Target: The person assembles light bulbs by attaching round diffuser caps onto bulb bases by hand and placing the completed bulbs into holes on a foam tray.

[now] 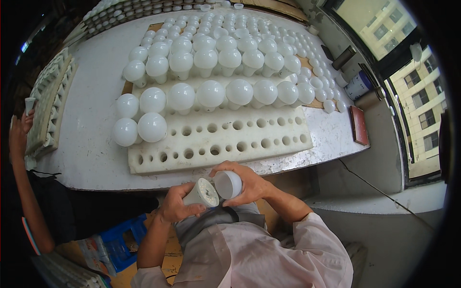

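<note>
My left hand (175, 206) is closed round a white bulb base (205, 193), its round face with a small dark part turned toward the right. In my right hand (247, 185) is a white bulb cover (227, 185), its hollow side facing the base. The two parts are close together, just off the table's front edge. Beyond them lies a pale foam block (218, 137) with rows of holes. White bulbs (211, 93) stand in its back rows, and several more fill its left end.
Many loose white covers (314, 72) lie at the back right of the white table (96, 110). A red box (358, 125) rests near the right edge by the window. At far left, a co-worker's hand (19, 134) is beside another filled foam tray (50, 103). A blue crate (120, 254) sits below.
</note>
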